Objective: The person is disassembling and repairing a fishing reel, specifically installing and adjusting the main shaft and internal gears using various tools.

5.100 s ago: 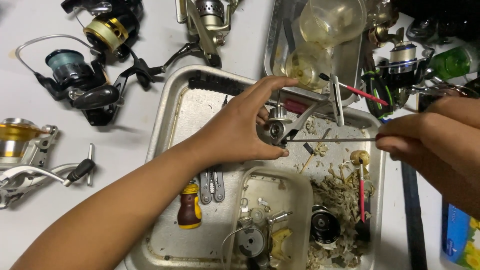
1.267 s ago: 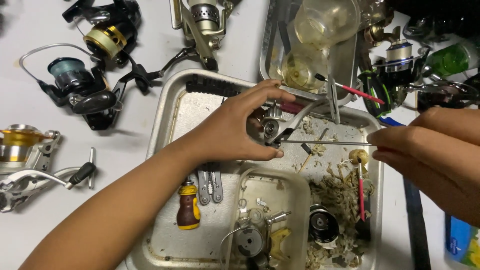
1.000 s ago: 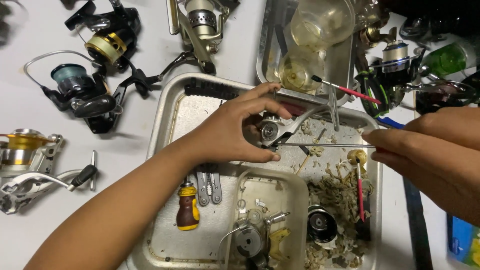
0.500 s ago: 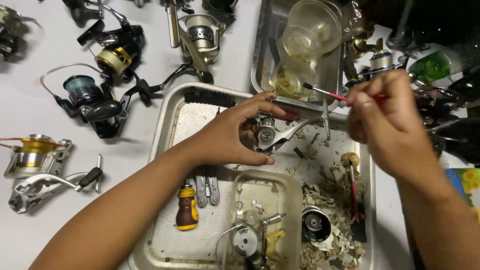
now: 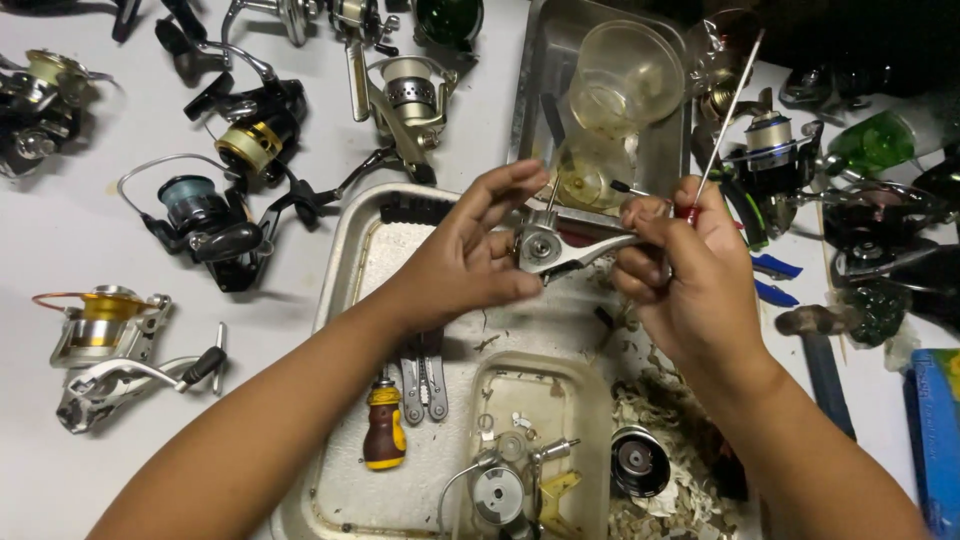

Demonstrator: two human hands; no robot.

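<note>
- Head view: left hand pinches a small silver reel part, thumb under, fingers curled around its round end; part is held in the air above the metal tray, between both hands.
- Right hand grips the part's tapered arm end, and is also closed on a thin tool with a red handle; shaft sticks up and away to the upper right.
- Hands close together, both clamped on the same part.
- In the tray, below the hands: pliers, stubby yellow-and-brown screwdriver, smaller inner tray with loose reel pieces, a black spool in pale debris.
- Behind the hands: second metal tray with clear plastic cups.
- Left of the tray on the white table: several spinning reels, incl. a gold-and-silver reel and a black reel with a blue spool.
- Right edge: hammer, green bottle.
</note>
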